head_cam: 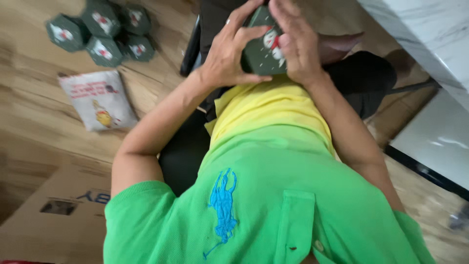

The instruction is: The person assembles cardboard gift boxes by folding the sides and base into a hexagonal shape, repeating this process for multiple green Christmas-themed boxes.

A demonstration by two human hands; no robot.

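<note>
Up top centre, above the lap: dark green box [261, 51] w/ snowman print, clamped between both hands – left hand [227, 56] curled round its side, right hand [295, 44] pressing the face. Five matching boxes [105, 32] already clustered on wooden floor, far left; white printed bag [97, 100] just below them; cardboard carton [53, 215] nearer.

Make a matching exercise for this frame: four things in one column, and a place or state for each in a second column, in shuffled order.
Things:
1. dark green box
2. cluster of green boxes
3. white pouch
4. cardboard carton

Places or states:
A. lying flat on the wooden floor, just below the cluster
B. held between the left hand and the right hand
C. at the lower left edge of the view
D. grouped together on the floor, upper left

Pairs: 1-B, 2-D, 3-A, 4-C
</note>
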